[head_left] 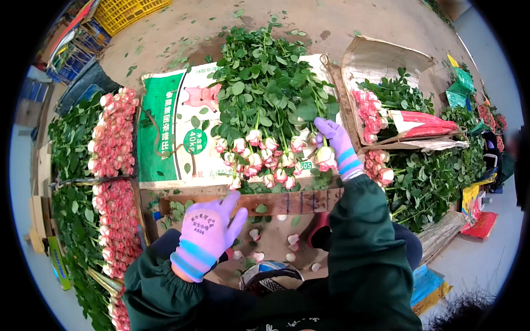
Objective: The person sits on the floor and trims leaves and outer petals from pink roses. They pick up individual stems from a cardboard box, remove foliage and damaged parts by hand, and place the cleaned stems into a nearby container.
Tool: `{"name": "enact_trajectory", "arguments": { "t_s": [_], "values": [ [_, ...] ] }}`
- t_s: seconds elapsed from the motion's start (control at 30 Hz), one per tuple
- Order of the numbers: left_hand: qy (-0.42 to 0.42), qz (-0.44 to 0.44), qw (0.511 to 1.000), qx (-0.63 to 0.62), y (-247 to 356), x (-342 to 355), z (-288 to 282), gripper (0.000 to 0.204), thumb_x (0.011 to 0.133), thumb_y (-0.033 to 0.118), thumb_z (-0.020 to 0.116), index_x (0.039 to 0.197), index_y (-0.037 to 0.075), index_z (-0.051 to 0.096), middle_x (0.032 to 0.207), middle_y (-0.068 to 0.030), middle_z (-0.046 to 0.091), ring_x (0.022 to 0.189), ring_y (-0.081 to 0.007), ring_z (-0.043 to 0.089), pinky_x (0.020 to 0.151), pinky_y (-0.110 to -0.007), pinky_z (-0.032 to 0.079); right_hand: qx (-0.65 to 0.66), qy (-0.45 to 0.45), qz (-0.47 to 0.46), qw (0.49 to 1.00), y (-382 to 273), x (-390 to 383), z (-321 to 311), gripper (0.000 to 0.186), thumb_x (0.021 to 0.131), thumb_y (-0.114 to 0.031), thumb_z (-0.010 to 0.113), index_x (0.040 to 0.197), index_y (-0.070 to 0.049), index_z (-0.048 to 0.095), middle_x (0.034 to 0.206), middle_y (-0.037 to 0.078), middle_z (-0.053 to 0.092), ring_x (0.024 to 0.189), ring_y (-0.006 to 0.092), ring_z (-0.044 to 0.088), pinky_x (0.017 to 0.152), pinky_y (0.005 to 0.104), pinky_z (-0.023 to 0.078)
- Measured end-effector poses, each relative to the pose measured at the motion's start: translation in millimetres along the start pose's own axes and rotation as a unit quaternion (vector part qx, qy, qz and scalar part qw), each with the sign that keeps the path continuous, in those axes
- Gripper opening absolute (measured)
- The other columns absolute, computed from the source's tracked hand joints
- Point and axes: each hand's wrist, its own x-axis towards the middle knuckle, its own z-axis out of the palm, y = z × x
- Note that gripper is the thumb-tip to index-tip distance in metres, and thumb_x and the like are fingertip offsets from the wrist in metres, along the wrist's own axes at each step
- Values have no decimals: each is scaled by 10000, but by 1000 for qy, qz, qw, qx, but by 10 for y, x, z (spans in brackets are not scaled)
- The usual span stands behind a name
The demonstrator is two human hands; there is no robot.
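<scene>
A loose pile of pink-and-white roses (255,161) lies on a green-and-white sack (160,129), with blooms toward me and leafy stems (259,83) pointing away. At the right side of the pile, my gloved right hand (335,139) is closed around the stem of one rose (324,159), its bloom hanging just below the fingers. My left hand (212,226), in a lilac glove with blue bands, hovers in front of the sack's near edge. Its fingers are spread and nothing is in them; the fingertips come close to the lowest blooms.
Rows of stacked roses (114,165) line the left side. More pink roses (369,116) rest inside a folded sack (386,52) on the right, with leafy stems beyond. A yellow crate (127,14) stands far left. Fallen petals (292,239) lie near my feet.
</scene>
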Motion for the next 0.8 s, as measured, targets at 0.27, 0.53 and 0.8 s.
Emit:
{"name": "enact_trajectory", "arguments": {
  "t_s": [0.27,0.53,0.8],
  "values": [
    [19,93,995,-24,318,-284,135,370,886,301,586,1180,77,593,753,-156,640,744,-354,625,690,-458,469,8,-104,-12,994,-633,-1853,833,314,941,-369,623,974,-57,615,691,-17,626,475,21,464,461,171,363],
    [95,126,983,-91,361,-383,195,754,810,300,678,1432,37,343,874,-161,666,688,-326,639,617,-433,500,160,-107,7,981,-384,-2051,1057,304,957,-342,599,1109,-80,634,758,-8,658,547,25,511,482,193,375],
    [199,202,948,-142,420,-253,87,900,686,290,764,1436,3,355,830,-94,657,618,-262,608,560,-377,447,34,-226,-176,957,-247,-1792,1152,467,986,-328,542,1373,-72,486,912,15,668,670,57,559,611,223,477]
  ]
}}
